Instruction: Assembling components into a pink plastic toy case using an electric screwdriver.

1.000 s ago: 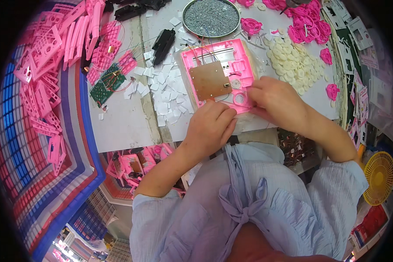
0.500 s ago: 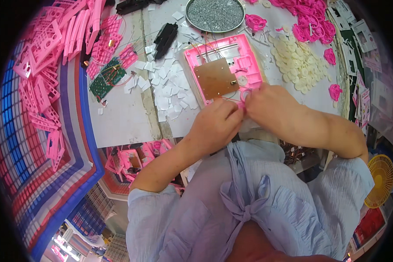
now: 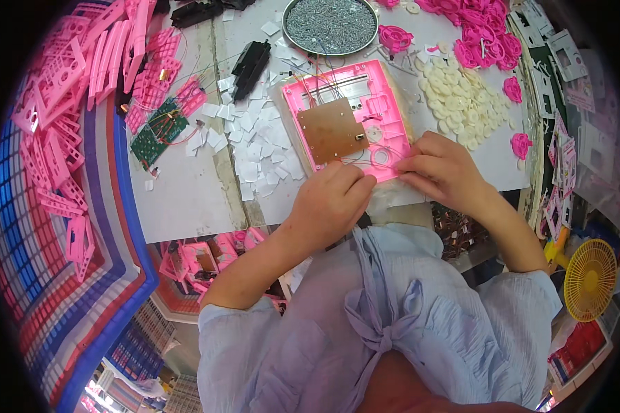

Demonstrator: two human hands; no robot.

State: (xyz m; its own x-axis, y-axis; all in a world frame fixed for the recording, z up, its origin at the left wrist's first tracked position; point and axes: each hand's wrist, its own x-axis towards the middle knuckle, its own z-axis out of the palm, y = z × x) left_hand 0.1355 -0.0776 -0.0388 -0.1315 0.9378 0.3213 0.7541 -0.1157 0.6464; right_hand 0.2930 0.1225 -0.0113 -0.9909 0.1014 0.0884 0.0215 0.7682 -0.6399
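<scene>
A pink plastic housing lies at a slant before me, with a brown circuit board over its left part. Thin wires run from the board's lower edge across a round opening in the housing. My left hand has its fingers curled at the housing's near edge, below the board; whatever it grips is hidden. At the housing's near right corner is my right hand, thumb and fingertips pinched together on the end of a thin wire.
A round tray of small metal screws stands behind the housing. Cream discs and magenta parts are heaped to the right. Leftward lie white paper pieces, a black part, a green circuit board and stacked pink parts.
My right hand has moved right, away from my left hand, uncovering the round opening and the wires. The left hand has stayed near the housing's near edge. The view has shifted slightly.
</scene>
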